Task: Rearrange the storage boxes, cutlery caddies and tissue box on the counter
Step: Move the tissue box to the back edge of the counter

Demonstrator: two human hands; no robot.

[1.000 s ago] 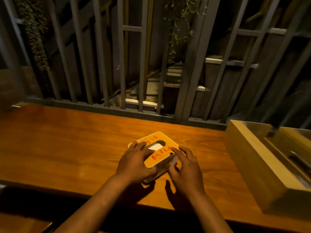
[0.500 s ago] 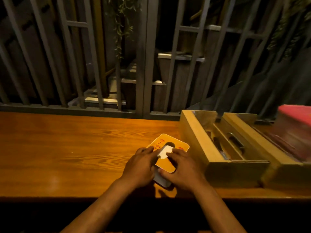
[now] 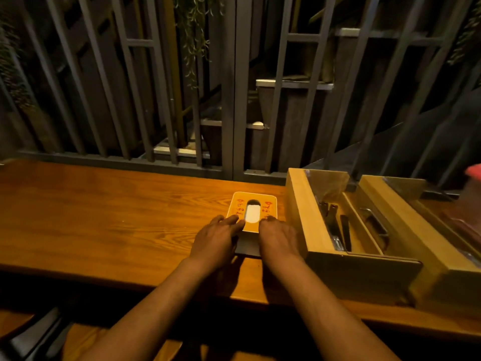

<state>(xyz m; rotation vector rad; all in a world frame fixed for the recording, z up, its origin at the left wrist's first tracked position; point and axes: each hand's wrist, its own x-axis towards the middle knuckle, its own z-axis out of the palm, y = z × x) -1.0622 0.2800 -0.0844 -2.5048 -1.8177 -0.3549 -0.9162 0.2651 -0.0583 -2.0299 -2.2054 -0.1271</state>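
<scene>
My left hand (image 3: 217, 237) and right hand (image 3: 278, 237) lie flat on the near half of the tissue box (image 3: 251, 212), fingers spread over its orange lid on either side of the slot where a white tissue (image 3: 252, 213) shows. I am pressing and steadying rather than clasping; neither hand is closed round anything. The box sits on the counter (image 3: 104, 217), nearer its front edge than its back edge, squared to it, with the first caddy (image 3: 338, 230) just beside it on the right. I cannot tell whether box and caddy touch.

What worries me is that narrow gap. If I push the box rightwards it may knock the caddy's wooden wall, jolt the cutlery (image 3: 335, 225) inside, or nudge it against the second caddy (image 3: 416, 243), which reaches toward the front edge. With only palm pressure from above, the box could also skid or twist out of line if I slide it quickly on the polished wood. My fingertips near the slot might drag the tissue out. A red-topped thing (image 3: 473, 171) at the far right is too blurred to name.
</scene>
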